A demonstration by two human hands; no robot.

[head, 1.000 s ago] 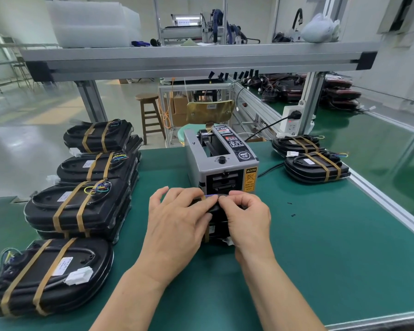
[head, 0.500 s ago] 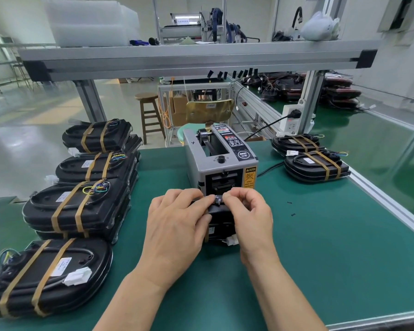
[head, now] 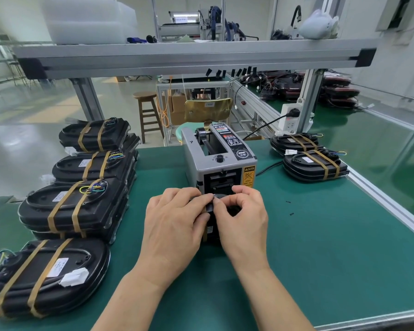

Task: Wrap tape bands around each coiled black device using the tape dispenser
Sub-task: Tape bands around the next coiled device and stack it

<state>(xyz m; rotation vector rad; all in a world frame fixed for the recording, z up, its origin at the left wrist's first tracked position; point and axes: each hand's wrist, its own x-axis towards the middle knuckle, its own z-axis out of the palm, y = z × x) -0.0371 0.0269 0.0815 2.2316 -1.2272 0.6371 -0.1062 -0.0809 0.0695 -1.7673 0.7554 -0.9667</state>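
- Coiled black device (head: 210, 231) sits on the green desk (head: 320, 247), right in front of the tape dispenser (head: 219, 161).
- Left hand (head: 175, 225) clamps over its left side.
- Right hand (head: 244, 218) pinches its top edge.

On the green counter (head: 320, 235), the left hand (head: 175, 225) and right hand (head: 243, 218) close together around a black device (head: 212, 225) held just in front of the grey tape dispenser (head: 219, 161). Stacks of banded black devices (head: 74, 206) line the left edge, and two more banded ones (head: 313, 164) lie to the right.
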